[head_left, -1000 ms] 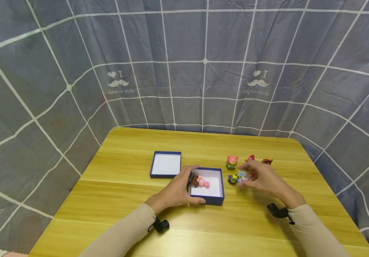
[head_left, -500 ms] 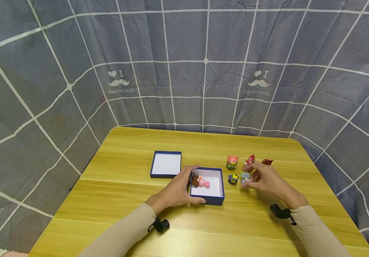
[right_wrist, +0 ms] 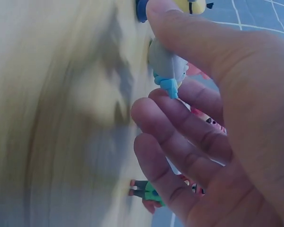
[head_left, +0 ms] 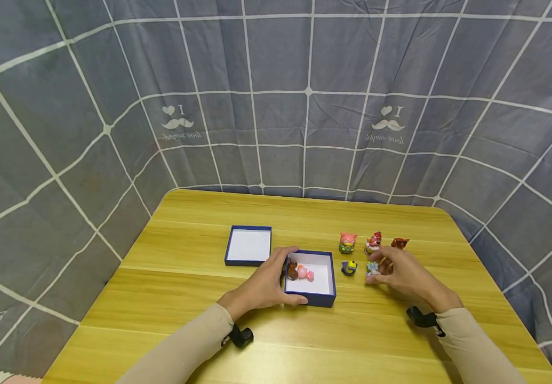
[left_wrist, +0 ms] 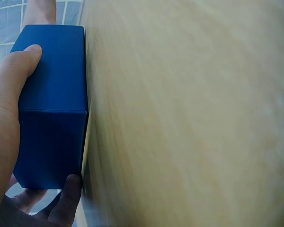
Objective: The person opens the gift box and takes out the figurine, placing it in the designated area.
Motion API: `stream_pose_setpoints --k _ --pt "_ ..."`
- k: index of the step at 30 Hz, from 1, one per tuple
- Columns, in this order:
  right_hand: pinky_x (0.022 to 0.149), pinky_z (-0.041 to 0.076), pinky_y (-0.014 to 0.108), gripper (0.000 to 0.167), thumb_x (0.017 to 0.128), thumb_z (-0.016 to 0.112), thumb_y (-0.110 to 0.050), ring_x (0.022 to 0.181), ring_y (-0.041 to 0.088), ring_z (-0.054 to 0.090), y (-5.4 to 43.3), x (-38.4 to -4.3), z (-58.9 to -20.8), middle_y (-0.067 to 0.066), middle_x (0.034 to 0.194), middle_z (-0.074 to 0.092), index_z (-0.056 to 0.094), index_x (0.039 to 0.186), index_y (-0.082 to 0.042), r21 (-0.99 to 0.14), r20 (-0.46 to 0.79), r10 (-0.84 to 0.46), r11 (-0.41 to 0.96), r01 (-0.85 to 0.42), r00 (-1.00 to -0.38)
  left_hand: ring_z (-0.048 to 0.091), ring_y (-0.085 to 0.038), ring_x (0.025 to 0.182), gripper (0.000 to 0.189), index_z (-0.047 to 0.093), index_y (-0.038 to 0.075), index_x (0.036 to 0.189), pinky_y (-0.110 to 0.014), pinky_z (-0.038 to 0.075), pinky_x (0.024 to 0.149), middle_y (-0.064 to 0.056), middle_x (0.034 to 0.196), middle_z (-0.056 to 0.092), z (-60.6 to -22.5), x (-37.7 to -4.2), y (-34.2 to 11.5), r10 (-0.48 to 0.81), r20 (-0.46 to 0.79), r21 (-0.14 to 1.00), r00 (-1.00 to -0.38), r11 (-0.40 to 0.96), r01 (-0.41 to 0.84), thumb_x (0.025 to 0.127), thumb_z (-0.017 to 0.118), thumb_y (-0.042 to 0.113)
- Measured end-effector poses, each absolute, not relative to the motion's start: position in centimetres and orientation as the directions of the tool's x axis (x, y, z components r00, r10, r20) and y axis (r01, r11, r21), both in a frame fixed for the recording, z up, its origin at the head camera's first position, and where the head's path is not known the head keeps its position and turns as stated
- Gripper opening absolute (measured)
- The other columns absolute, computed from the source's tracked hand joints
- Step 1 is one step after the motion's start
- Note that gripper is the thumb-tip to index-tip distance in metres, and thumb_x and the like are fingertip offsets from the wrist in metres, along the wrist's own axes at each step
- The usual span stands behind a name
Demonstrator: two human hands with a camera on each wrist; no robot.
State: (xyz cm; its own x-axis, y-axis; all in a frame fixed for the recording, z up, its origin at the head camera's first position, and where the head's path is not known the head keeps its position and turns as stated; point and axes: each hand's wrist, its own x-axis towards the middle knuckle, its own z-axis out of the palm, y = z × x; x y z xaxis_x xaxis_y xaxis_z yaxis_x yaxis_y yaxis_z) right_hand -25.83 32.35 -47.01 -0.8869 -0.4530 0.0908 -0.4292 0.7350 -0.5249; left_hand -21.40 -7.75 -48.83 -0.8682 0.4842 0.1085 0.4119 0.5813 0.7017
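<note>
My left hand (head_left: 266, 285) grips an open dark blue box (head_left: 321, 300) with a white inside. In the left wrist view the thumb presses one outer wall of the blue box (left_wrist: 54, 80), and fingertips touch another. A brown figurine (head_left: 292, 271) and a pink one (head_left: 302, 272) lie inside against the left wall. My right hand (head_left: 407, 273) pinches a small grey and light-blue figurine (head_left: 372, 268) at the table surface; the right wrist view shows this figurine (right_wrist: 169, 61) between thumb and fingers. A blue and yellow figurine (head_left: 349, 268) stands just left of it.
Behind the right hand stand a pink-headed figurine in green (head_left: 347, 242), a red and white figurine (head_left: 374, 242) and a dark red one (head_left: 399, 243). A shallow blue lid (head_left: 248, 263), white side up, lies behind the box. Grey checked cloth (head_left: 276, 122) surrounds the wooden table (head_left: 199, 213).
My right hand has shifted slightly right with the grey and light-blue figurine, away from the blue and yellow one. The left hand and the box have stayed put.
</note>
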Motion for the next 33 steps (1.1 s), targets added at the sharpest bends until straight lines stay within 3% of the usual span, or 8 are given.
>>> stream_pose_setpoints --k 16,33 --pt "0.078 0.060 0.030 0.045 0.095 0.100 -0.028 0.092 0.012 0.068 33.0 -25.8 -48.2 0.006 0.110 0.076 0.083 0.128 -0.002 -0.485 0.106 -0.439 0.760 -0.432 -0.892 0.061 -0.031 0.154 0.125 0.033 0.017 0.181 -0.055 0.050 0.134 -0.014 0.176 0.049 -48.9 -21.4 -7.8 0.484 0.116 0.705 -0.867 0.575 0.415 0.086 0.105 0.054" --pt "0.078 0.059 0.030 0.055 0.095 0.100 -0.034 0.095 0.013 0.067 33.0 -25.4 -48.1 0.011 0.122 0.075 0.083 0.137 -0.003 -0.464 0.095 -0.442 0.773 -0.432 -0.892 0.060 -0.031 0.156 0.125 0.033 0.019 0.182 -0.054 0.050 0.135 -0.012 0.178 0.046 -48.9 -21.3 -7.7 0.478 0.105 0.703 -0.872 0.585 0.405 0.087 0.104 0.056"
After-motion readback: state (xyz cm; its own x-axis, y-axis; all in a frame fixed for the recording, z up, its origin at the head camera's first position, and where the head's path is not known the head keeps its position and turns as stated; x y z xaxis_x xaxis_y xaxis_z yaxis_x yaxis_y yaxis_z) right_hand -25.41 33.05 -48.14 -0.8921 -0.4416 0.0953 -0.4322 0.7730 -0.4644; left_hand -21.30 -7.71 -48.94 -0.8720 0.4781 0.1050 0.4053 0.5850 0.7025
